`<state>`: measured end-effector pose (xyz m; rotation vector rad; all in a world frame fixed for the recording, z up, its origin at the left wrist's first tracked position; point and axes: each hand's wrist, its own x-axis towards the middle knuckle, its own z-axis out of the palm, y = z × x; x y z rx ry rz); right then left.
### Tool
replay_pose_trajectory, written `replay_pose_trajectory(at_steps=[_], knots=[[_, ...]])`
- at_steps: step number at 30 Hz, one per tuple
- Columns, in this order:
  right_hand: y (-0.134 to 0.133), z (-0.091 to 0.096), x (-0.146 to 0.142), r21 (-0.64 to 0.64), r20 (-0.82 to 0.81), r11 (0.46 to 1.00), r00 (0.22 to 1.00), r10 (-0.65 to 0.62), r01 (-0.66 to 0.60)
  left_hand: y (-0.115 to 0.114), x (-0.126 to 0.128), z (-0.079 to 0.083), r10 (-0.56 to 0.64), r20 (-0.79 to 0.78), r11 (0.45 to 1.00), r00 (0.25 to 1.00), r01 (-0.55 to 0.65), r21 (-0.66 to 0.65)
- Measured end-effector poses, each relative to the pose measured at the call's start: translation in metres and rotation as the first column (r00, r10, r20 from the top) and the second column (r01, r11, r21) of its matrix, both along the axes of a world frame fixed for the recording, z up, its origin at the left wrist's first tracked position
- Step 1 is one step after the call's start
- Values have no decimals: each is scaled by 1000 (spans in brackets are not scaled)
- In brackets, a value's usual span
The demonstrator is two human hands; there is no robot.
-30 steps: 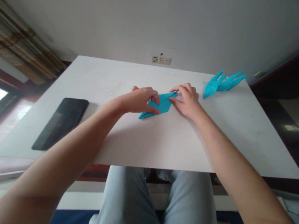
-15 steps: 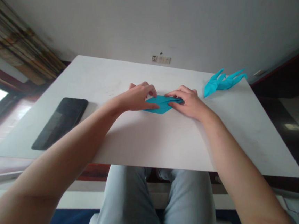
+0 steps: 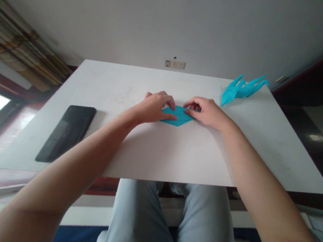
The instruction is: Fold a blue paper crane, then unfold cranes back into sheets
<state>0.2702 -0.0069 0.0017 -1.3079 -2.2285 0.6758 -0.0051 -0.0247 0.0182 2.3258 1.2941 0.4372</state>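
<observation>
A blue folded sheet of origami paper (image 3: 180,117), roughly diamond-shaped with creases along it, lies flat on the white table between my hands. My left hand (image 3: 157,107) rests over its left end, thumb laid on the near part and the bent fingers at the far edge. At the right end, my right hand (image 3: 203,110) pinches a flap of the paper between thumb and curled fingers. The right tip of the paper is partly hidden by that hand.
Blue folded paper cranes (image 3: 242,90) stand at the table's far right corner. A black smartphone (image 3: 66,133) lies on the left of the white table (image 3: 164,155). Wall sockets (image 3: 174,64) sit behind the far edge, and a curtain (image 3: 18,40) hangs at left.
Both hands and the paper have shifted slightly right and nearer. My right fingers have curled in more, and the flap beneath them lies differently, so the paper's outline looks narrower.
</observation>
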Motion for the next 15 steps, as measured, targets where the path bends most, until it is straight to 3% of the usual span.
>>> replay_pose_trajectory(at_steps=[8, 15], knots=[[2, 0, 4, -122, -94, 992, 996, -5, -6, 4, 2, -5, -29, 56, 1000, 998, 29, 3], [9, 11, 35, -284, -111, 958, 994, -2, -30, 5, -3, -3, -122, 35, 992, 992, 123, -14]])
